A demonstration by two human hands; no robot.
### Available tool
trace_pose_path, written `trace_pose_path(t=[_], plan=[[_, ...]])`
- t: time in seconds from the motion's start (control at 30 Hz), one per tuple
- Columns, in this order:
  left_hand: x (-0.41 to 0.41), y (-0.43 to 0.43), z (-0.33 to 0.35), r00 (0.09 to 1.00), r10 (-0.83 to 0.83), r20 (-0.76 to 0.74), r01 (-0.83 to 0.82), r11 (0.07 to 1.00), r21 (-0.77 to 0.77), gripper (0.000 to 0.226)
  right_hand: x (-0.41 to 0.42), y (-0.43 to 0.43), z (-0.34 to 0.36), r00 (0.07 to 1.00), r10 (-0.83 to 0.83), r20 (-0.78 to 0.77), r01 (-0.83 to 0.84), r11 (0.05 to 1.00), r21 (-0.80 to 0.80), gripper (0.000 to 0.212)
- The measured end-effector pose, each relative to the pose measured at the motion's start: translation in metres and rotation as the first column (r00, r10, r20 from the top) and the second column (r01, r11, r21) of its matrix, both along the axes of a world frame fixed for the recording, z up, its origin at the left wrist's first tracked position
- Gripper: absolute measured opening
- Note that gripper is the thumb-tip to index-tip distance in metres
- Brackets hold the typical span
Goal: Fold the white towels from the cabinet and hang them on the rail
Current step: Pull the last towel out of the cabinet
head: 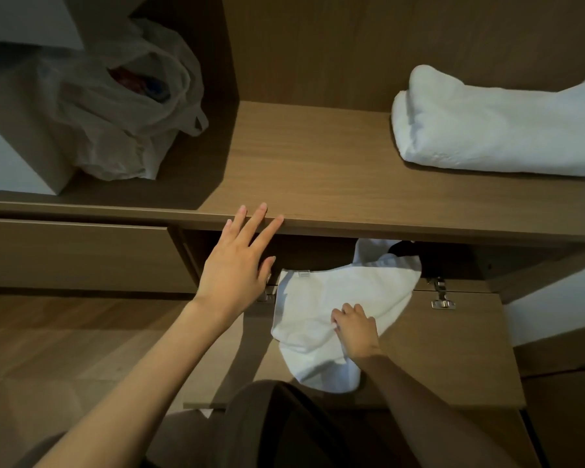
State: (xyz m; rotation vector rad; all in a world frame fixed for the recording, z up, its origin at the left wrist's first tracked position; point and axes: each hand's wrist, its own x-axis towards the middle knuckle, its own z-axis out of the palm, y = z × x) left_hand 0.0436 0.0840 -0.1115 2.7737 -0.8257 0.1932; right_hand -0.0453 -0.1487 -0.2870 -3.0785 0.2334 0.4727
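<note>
Now the right grip (355, 329) pinches the white towel (318, 292), which lies on the dropped cabinet door (453, 352), one end trailing under the shelf (318, 167). Best draw it out steadily, clear of the hinge (441, 296), while the left grip (237, 265), fingers straight, braces on the shelf edge.

The wooden shelf (318, 163) carries a folded white towel (487, 130) at its far right. In the left compartment, past a dividing panel, a crumpled plastic bag (125, 106) sits beside a white box (14, 157). Below, nearer, a lowered cabinet door (453, 349) lies flat, with a loose white towel (318, 315) spread on its left part.
</note>
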Motion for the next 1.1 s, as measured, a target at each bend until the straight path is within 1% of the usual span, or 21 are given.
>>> trace_pose_path(t=[0.07, 0.13, 0.23, 0.37, 0.43, 0.5, 0.57, 0.63, 0.7, 0.73, 0.8, 0.83, 0.87, 0.93, 0.97, 1.0, 1.03, 1.1], plan=[[0.001, 0.001, 0.0, 1.0, -0.013, 0.004, 0.013, 1.0, -0.004, 0.065, 0.004, 0.0, 0.009, 0.998, 0.002, 0.063, -0.006, 0.998, 0.057, 0.017], [-0.001, 0.001, 0.0, 1.0, -0.005, -0.011, 0.005, 1.0, -0.025, 0.066, 0.003, -0.002, 0.02, 0.984, 0.01, 0.178, -0.037, 0.989, 0.146, 0.016], [-0.005, -0.004, -0.002, 0.999, 0.022, -0.039, -0.024, 0.998, -0.06, 0.068, -0.003, -0.004, 0.046, 0.92, -0.004, 0.392, -0.101, 0.964, 0.246, 0.013], [-0.004, -0.004, -0.004, 0.999, 0.011, -0.034, -0.014, 0.995, -0.096, 0.067, -0.011, -0.005, 0.095, 0.835, -0.062, 0.546, -0.157, 0.925, 0.345, 0.013], [-0.003, -0.004, -0.005, 1.0, 0.0, -0.021, -0.003, 0.995, -0.101, 0.067, -0.012, -0.005, 0.12, 0.78, -0.081, 0.621, -0.19, 0.914, 0.357, 0.012], [-0.003, -0.005, -0.004, 0.999, 0.003, -0.032, -0.007, 0.994, -0.107, 0.067, -0.01, -0.004, 0.143, 0.741, -0.059, 0.669, -0.228, 0.915, 0.334, 0.018], [-0.003, -0.006, 0.005, 0.997, 0.022, -0.069, -0.029, 0.995, -0.1, 0.066, -0.006, -0.001, 0.167, 0.732, -0.034, 0.68, -0.252, 0.915, 0.317, 0.023], [-0.002, -0.008, 0.023, 0.991, 0.041, -0.127, -0.048, 0.997, -0.054, 0.072, -0.002, 0.005, 0.195, 0.727, -0.015, 0.686, -0.281, 0.906, 0.317, 0.021], [-0.001, -0.01, 0.044, 0.97, 0.041, -0.24, -0.036, 0.999, 0.024, 0.076, 0.0, 0.012, 0.224, 0.735, 0.019, 0.678, -0.32, 0.891, 0.322, 0.014], [-0.001, -0.01, 0.054, 0.943, 0.041, -0.329, -0.026, 0.998, 0.05, 0.075, 0.0, 0.015, 0.24, 0.744, 0.032, 0.667, -0.334, 0.883, 0.331, 0.011], [-0.004, -0.007, 0.077, 0.833, 0.049, -0.552, -0.013, 0.998, 0.069, 0.069, 0.0, 0.023, 0.276, 0.766, 0.034, 0.642, -0.342, 0.867, 0.363, 0.01], [-0.007, -0.005, 0.089, 0.758, 0.043, -0.651, -0.034, 0.999, 0.027, 0.066, 0.0, 0.026, 0.295, 0.767, 0.039, 0.64, -0.344, 0.867, 0.36, 0.013], [-0.011, -0.003, 0.103, 0.678, 0.021, -0.735, -0.09, 0.994, -0.055, 0.062, -0.001, 0.029, 0.316, 0.756, 0.055, 0.652, -0.35, 0.876, 0.331, 0.018], [-0.021, -0.002, 0.138, 0.519, -0.078, -0.851, -0.248, 0.939, -0.238, 0.051, -0.003, 0.032, 0.361, 0.72, 0.106, 0.686, -0.368, 0.896, 0.248, 0.02], [-0.026, -0.002, 0.158, 0.458, -0.123, -0.88, -0.315, 0.904, -0.29, 0.045, -0.004, 0.033, 0.385, 0.712, 0.117, 0.692, -0.374, 0.897, 0.234, 0.016], [-0.029, -0.004, 0.179, 0.427, -0.148, -0.892, -0.363, 0.876, -0.319, 0.038, -0.003, 0.032, 0.409, 0.712, 0.119, 0.692, -0.38, 0.894, 0.237, 0.011], [-0.031, -0.005, 0.2, 0.426, -0.16, -0.89, -0.409, 0.844, -0.347, 0.03, -0.001, 0.031, 0.434, 0.717, 0.116, 0.688, -0.383, 0.89, 0.249, 0.006], [-0.033, -0.006, 0.245, 0.462, -0.157, -0.873, -0.515, 0.754, -0.408, 0.018, 0.002, 0.027, 0.489, 0.751, 0.086, 0.654, -0.358, 0.886, 0.295, 0.002]])
